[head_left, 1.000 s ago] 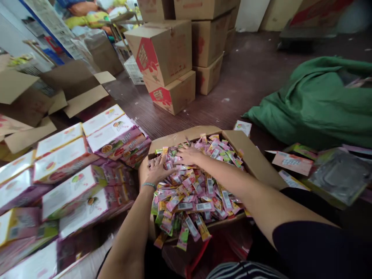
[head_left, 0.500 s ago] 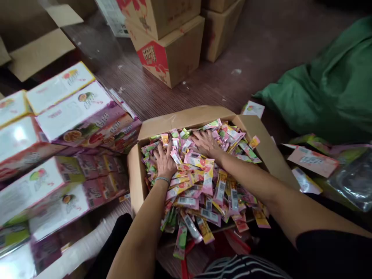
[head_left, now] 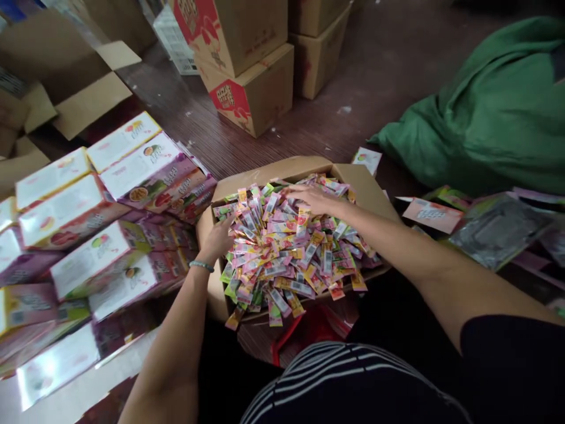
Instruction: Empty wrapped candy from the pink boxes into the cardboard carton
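Note:
An open cardboard box (head_left: pixel 362 185) is heaped with small pink, yellow and green packets (head_left: pixel 282 247), some hanging over its near edge. My left hand (head_left: pixel 219 238), a beaded band at its wrist, is at the box's left side against the packets, its fingertips partly hidden among them. Across the far part of the heap lies my right hand (head_left: pixel 315 199), palm down with fingers stretched out and nothing held in it.
Stacked printed boxes (head_left: pixel 136 171) fill the left. Brown cartons (head_left: pixel 269 88) stand beyond the box, with a white crate (head_left: pixel 174 44) behind. At right are a green sack (head_left: pixel 481 118) and clear plastic packaging (head_left: pixel 498 229). Something red (head_left: pixel 304 333) is below the box.
My left hand has moved left, from on top of the packets to the box's side. My right hand has stayed over the far packets. The heap looks more spread out, and the view has shifted.

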`<state>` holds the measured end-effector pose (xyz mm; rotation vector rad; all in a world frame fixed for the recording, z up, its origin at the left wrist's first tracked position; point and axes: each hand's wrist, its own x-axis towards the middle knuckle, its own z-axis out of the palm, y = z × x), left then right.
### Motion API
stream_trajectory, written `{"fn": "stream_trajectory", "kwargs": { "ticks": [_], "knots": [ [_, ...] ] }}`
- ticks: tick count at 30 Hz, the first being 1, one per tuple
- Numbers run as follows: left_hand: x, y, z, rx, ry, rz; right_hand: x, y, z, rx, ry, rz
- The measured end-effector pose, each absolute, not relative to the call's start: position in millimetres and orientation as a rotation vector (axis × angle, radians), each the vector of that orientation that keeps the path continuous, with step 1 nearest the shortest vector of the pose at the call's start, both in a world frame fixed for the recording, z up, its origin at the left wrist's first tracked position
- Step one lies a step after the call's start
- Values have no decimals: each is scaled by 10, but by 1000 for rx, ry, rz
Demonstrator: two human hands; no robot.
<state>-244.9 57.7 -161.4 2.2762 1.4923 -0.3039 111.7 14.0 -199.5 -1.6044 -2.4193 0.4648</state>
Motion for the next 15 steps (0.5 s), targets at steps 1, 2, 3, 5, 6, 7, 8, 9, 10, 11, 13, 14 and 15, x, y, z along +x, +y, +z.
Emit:
{"fn": "stream_trajectory", "kwargs": {
  "ticks": [1,2,3,5,6,7,8,9,10,11,13,14,15],
  "knots": [
    [-2431,474,-1551,2293,1543,-248,1124,80,-1892,-1628,-2364,518],
    [-2379,343,-1516,2326,1583,-170,1090,13,-1798,-1664,-2308,562],
    [-2301,190,-1513,2365,1602,-95,1016,-62,-1723,-1706,-2258,586],
    [-2101,-142,-1603,2401,1605,-66,777,-245,-1656,-1786,-2202,601],
    [-2003,-301,-1684,2386,1617,-118,634,-354,-1673,-1825,-2198,615],
    [-1919,-445,-1777,2360,1639,-184,496,-473,-1723,-1864,-2204,613],
    [-1857,-570,-1872,2336,1662,-239,373,-599,-1799,-1883,-2218,596],
    [-1819,-675,-1960,2327,1678,-272,275,-728,-1892,-1891,-2241,553],
    [-1803,-760,-2035,2337,1684,-285,205,-852,-1993,-1882,-2273,498],
    [-1804,-825,-2094,2358,1681,-284,162,-966,-2094,-1872,-2304,438],
    [-1828,-904,-2170,2393,1659,-288,139,-1139,-2272,-1843,-2347,345],
    [-1838,-920,-2195,2395,1659,-303,146,-1188,-2347,-1832,-2352,333],
    [-1841,-921,-2217,2388,1671,-321,157,-1211,-2414,-1823,-2349,329]
  ]
}}
